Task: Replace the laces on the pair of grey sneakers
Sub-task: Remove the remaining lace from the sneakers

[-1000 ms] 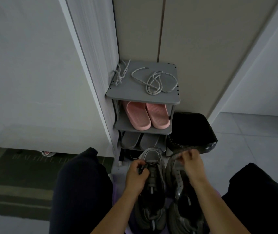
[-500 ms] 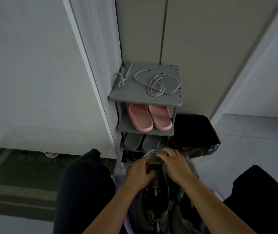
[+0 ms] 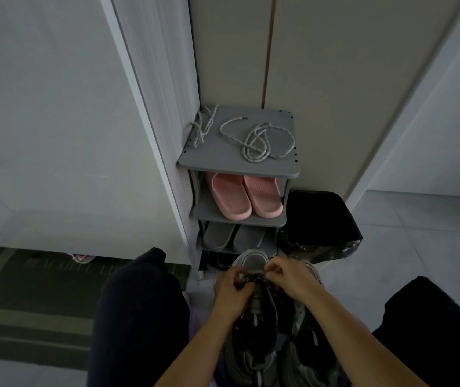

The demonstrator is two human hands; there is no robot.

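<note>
Two grey sneakers stand side by side on the floor between my knees, the left sneaker (image 3: 253, 342) and the right sneaker (image 3: 307, 356). My left hand (image 3: 230, 296) and my right hand (image 3: 290, 277) meet over the left sneaker's front eyelets. Both pinch a dark speckled lace (image 3: 253, 275) stretched between them near the toe. Two pale speckled laces lie on top of the shoe rack: a looped one (image 3: 256, 141) in the middle and a bunched one (image 3: 203, 127) at its left edge.
The grey shoe rack (image 3: 237, 169) stands against the wall, with pink slippers (image 3: 244, 195) on the middle shelf and grey slippers (image 3: 233, 236) below. A black bin with a bag (image 3: 318, 224) sits right of it. A dark doormat (image 3: 28, 289) lies at the left.
My right hand left the right sneaker and came over to the left one. Both hands now hold the lace at its front eyelets.
</note>
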